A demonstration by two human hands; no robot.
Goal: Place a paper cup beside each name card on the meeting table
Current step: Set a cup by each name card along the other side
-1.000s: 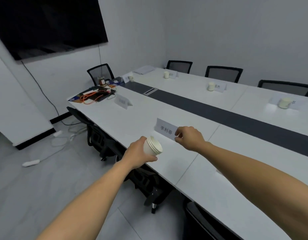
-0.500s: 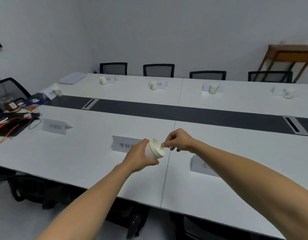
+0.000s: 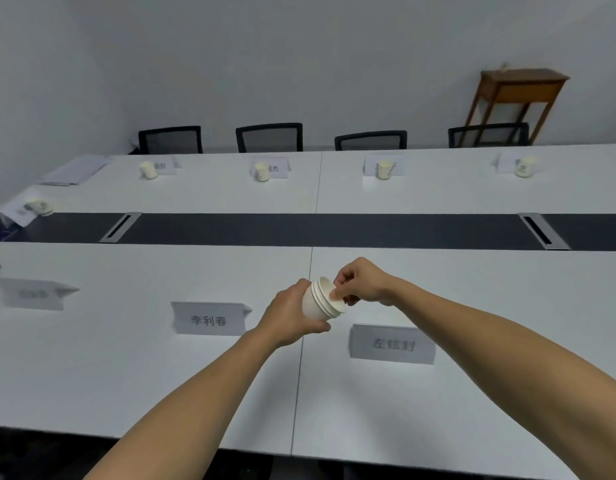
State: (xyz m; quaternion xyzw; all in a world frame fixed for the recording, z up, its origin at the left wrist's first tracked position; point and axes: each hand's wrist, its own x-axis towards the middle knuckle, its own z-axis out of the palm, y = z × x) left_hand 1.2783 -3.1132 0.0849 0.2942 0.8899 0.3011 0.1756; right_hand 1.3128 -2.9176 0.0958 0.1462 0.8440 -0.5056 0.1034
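Well, head view: only one camera, looking down over a long white meeting table (image 3: 92, 358) with a dark centre strip.
Left hand (image 3: 292, 318): wrapped around a nested stack of cream paper cups (image 3: 322, 301), held tilted above the table, mouth toward the other hand.
Right hand (image 3: 363, 280): fingertips (image 3: 334, 293) pinched on the rim of the innermost cup, apparently working it loose.
Near name cards: a white folded card with dark characters (image 3: 209, 318) just left of the hands and a second white card (image 3: 391, 344) just right; neither has a cup beside it.
Far side: four cards, each with a cream cup (image 3: 385, 169) by it; one more cup (image 3: 40, 206) at the left end.
Risk: two cups may come away together if the pinch catches more than one rim; a hard pull could crush the thin wall or jerk the stack free.
Hard to see: the third near card (image 3: 33, 294) is blurred and unreadable; the number of cups in the stack is unclear.
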